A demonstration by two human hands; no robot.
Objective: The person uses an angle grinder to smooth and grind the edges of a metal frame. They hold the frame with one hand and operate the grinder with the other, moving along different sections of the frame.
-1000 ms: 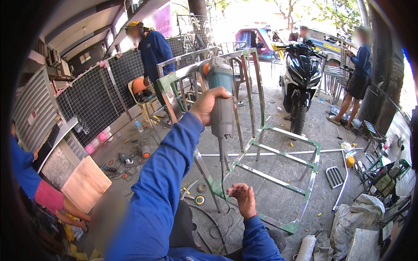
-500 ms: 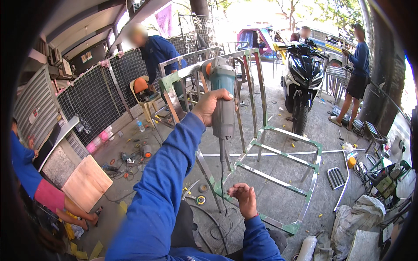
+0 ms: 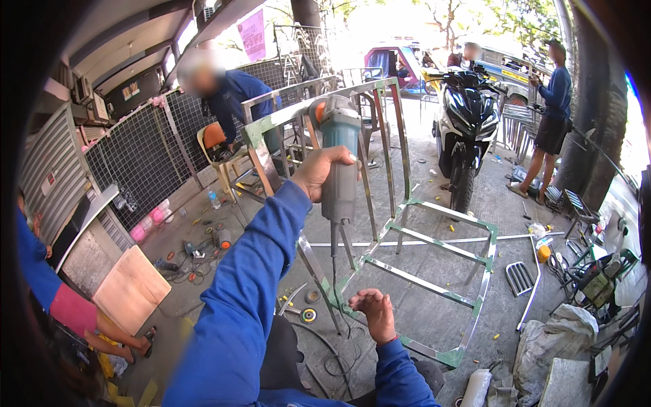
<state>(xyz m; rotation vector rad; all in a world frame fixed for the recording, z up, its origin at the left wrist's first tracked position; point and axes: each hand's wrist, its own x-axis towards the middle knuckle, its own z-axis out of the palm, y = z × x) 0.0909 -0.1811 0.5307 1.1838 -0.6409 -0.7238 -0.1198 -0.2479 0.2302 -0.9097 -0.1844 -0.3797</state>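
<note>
My left hand (image 3: 317,174) is closed around the grey body of an angle grinder (image 3: 340,139), held upright with its teal head at the top. The grinder's orange disc (image 3: 317,110) is by the top rail of a metal chair frame (image 3: 271,123); whether it touches cannot be made out. A power cord (image 3: 333,254) hangs from the grinder's lower end. My right hand (image 3: 376,313) is empty, fingers loosely apart, next to the cord and the frame's near corner. The frame's seat part (image 3: 420,279) has bare metal bars and green-tinted joints.
A person (image 3: 237,95) bends near an orange-and-cream chair (image 3: 214,134). Another person (image 3: 51,292) is at left by a wooden board (image 3: 132,287). A motorcycle (image 3: 466,129) stands ahead. Spare discs (image 3: 308,315) and cables lie on the floor, sacks (image 3: 556,346) at right.
The view has shifted slightly. My left hand still grips the grinder near the top rail, and my right hand stays open beside the cord. The bending person's head has moved left.
</note>
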